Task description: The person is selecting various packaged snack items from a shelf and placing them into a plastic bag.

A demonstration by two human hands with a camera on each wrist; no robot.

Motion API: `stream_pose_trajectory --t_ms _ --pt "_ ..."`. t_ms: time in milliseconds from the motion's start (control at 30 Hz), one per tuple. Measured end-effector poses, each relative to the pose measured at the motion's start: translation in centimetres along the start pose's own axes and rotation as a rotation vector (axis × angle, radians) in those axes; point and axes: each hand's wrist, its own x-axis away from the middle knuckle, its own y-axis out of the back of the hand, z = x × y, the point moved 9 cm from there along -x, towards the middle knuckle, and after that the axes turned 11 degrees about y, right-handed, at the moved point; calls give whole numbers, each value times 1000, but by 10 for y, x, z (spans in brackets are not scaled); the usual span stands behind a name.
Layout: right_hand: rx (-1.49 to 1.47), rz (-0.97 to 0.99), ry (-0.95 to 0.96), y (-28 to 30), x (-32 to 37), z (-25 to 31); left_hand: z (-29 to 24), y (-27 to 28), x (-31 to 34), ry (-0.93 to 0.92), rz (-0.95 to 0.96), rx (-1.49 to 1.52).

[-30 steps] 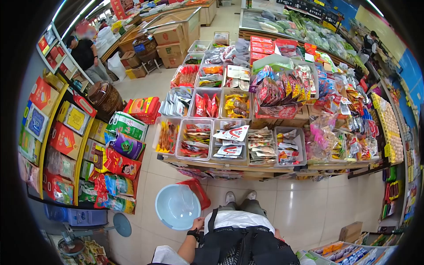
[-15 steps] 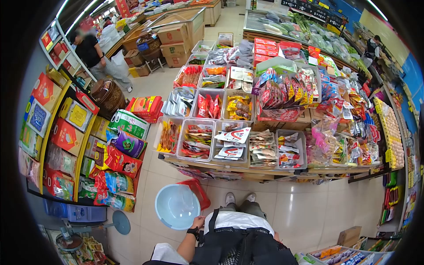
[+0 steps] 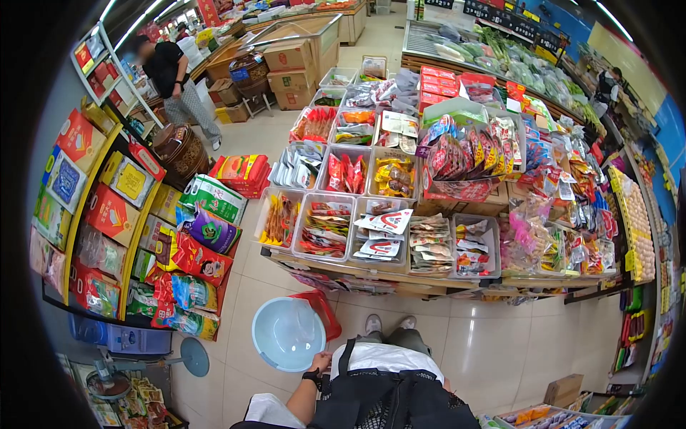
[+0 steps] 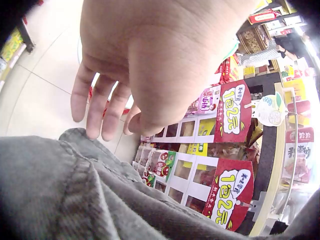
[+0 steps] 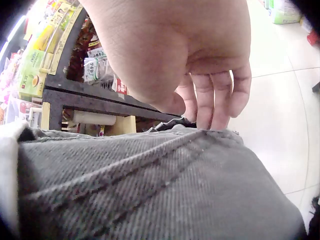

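Note:
My left hand (image 4: 150,65) hangs beside the grey trousers (image 4: 75,190), its fingers loosely bent and nothing between them. In the head view that hand (image 3: 323,361) appears beside a pale blue basin (image 3: 275,336), which overlaps a red container (image 3: 325,314). Loosely curled and holding nothing, my right hand (image 5: 185,65) is at the other trouser leg (image 5: 165,175), fingertips right at the cloth. My torso hides most of it in the head view. Ahead stands a display table with clear bins of packaged snacks (image 3: 325,229).
Bagged goods fill the yellow-edged shelves (image 3: 128,214) on the left, near a fan (image 3: 194,356). A person (image 3: 171,79) is beyond a brown barrel (image 3: 179,150). Egg trays (image 3: 632,222) line the right side. Tiled floor (image 3: 500,329) runs along the table front.
The head view has turned a little left, so the display has shifted right in it. The person at the far left has walked forward. My left hand stays low at my side.

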Motion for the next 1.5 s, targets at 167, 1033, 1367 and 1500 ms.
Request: stream_pose_trajectory --t_ms 167,1033,1367,1500 --pt "18 13 27 -2 -3 2 0 2 -3 -11 -9 -7" --pt "76 39 43 -5 -1 9 -1 3 -6 -50 -22 -27" --pt "86 64 92 -5 -3 15 1 2 -5 -59 -22 17" --pt "70 54 68 -4 -7 4 4 0 -6 -35 -20 19"
